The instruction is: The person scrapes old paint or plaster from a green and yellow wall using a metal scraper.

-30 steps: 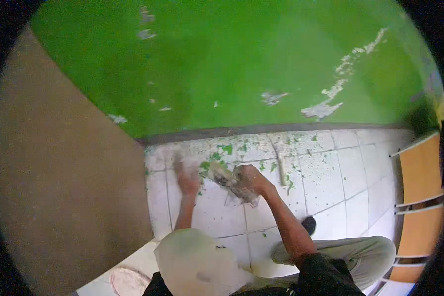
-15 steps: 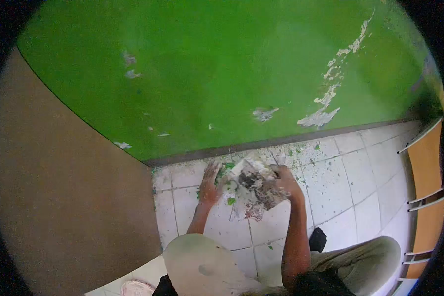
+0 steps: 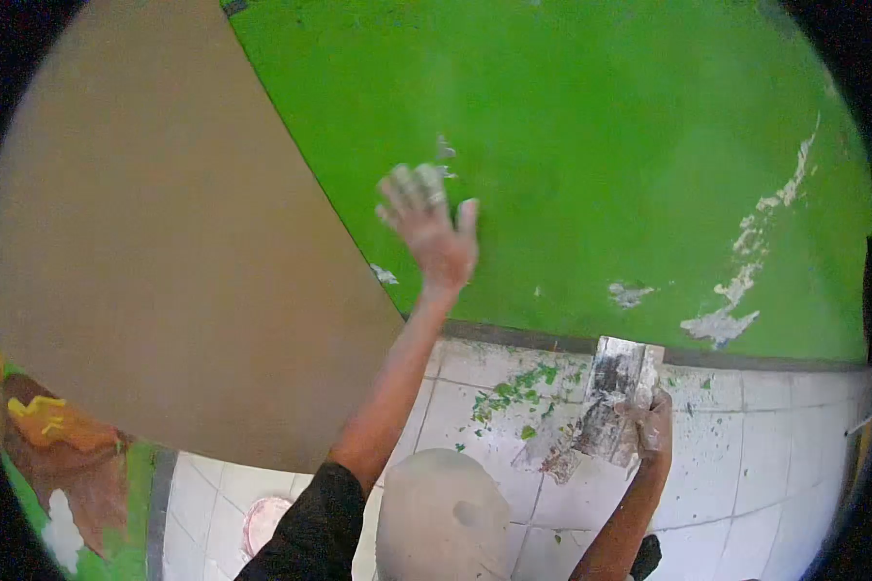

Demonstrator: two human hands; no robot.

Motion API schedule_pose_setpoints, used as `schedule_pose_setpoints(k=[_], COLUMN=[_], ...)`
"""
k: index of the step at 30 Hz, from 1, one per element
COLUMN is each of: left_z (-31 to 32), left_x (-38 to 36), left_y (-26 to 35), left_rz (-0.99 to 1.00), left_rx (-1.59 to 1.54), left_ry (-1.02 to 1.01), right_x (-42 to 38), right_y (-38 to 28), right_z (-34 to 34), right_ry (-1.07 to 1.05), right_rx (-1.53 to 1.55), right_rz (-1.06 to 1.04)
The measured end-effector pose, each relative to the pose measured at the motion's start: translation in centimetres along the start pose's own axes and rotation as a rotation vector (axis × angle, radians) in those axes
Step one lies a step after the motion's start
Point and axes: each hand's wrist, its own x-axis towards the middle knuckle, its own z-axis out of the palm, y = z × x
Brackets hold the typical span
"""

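Observation:
My left hand is raised in front of the green wall, fingers spread and dusted white, holding nothing. Small bare patches in the paint show just past its fingertips. Lower on the right, my right hand is closed around a plastering trowel, a flat rectangular plate smeared with white and dark grey. The trowel is held over the floor tiles, near the foot of the wall. Under its lower end lies a crumpled, stained scrap.
Green paint flakes litter the white tiles. A long peeled streak runs down the wall at right. Brown surface covers the left, above a painted mural. A round pinkish container stands on the floor behind my left arm.
My left hand has risen from beside the trowel to the wall, its fingers now spread. My right hand still grips the trowel, now turned more upright. The view has swung left.

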Motion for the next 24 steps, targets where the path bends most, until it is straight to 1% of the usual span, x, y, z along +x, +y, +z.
schedule_pose_setpoints(k=[2, 3, 5, 6, 8, 9, 10, 11, 12, 13, 14, 15, 17, 18, 20, 21, 22, 23, 24], left_z=[-1.6, -2.7, -3.7, -4.1, -3.3, -3.1, -3.3, -3.0, -3.8, -4.8, -5.2, -5.8, -6.6, -6.5, -6.4, -6.3, -5.9, -5.8, -6.2], left_x=[3.6, 4.3, 4.9, 4.4, 2.4, 1.9, 2.0, 2.4, 3.2, 4.2, 5.2, 6.2, 8.6, 10.0, 11.9, 12.5, 13.1, 13.5, 13.9], left_y=[3.5, 5.2, 7.1, 7.1, 5.6, 4.5, 3.1, 1.4, 0.3, -0.7, -1.4, -1.4, -1.4, -1.0, 0.6, 1.8, 3.0, 4.0, 5.0], left_rz=[0.301, 0.305, 0.581, 0.581, 1.058, 1.057, 1.015, 0.973, 0.977, 0.82, 0.662, 0.666, 0.403, 0.407, 0.067, 0.068, -0.091, -0.251, -0.251], left_rx=[-0.05, -0.035, -0.059, -0.046, -0.013, 0.003, 0.039, 0.067, 0.083, 0.081, 0.07, 0.075, 0.057, 0.054, -0.052, -0.058, -0.113, -0.169, -0.181], left_ry=[-0.029, -0.015, -0.216, -0.201, -0.266, -0.257, -0.255, -0.261, -0.245, -0.178, -0.115, -0.102, 0.032, 0.037, 0.193, 0.211, 0.284, 0.355, 0.369], right_x=[-0.6, -0.8, -0.3, -0.5, -0.5, -0.1, -0.2, -0.3, -0.6, -0.8, -0.8, -0.8, -0.5, -0.1, -0.2, -0.5, -1.1, -2.0, -1.8], right_y=[-2.4, -2.5, -2.2, -2.3, -2.7, -2.3, -2.9, -3.8, -4.3, -4.4, -4.6, -4.6, -4.3, -3.8, -3.6, -4.0, -4.7, -5.4, -5.2], right_z=[1.4, 1.6, 2.3, 2.7, 3.7, 3.5, 3.6, 4.1, 4.5, 4.7, 4.9, 4.9, 4.7, 4.3, 4.2, 4.2, 4.5, 5.0, 4.9], right_ry=[0.012, -0.003, -0.06, -0.073, -0.085, -0.111, -0.126, -0.094, -0.067, -0.136, -0.142, -0.137, -0.132, -0.116, -0.104, -0.111, -0.114, -0.012, -0.011], right_rx=[0.114, 0.121, 0.308, 0.311, 0.554, 0.537, 0.539, 0.536, 0.539, 0.606, 0.61, 0.618, 0.628, 0.602, 0.569, 0.628, 0.684, 0.701, 0.7], right_rz=[-0.015, -0.028, -0.042, -0.056, -0.068, -0.086, -0.099, -0.084, -0.08, -0.145, -0.157, -0.148, -0.149, -0.156, -0.187, -0.206, -0.227, -0.234, -0.253])
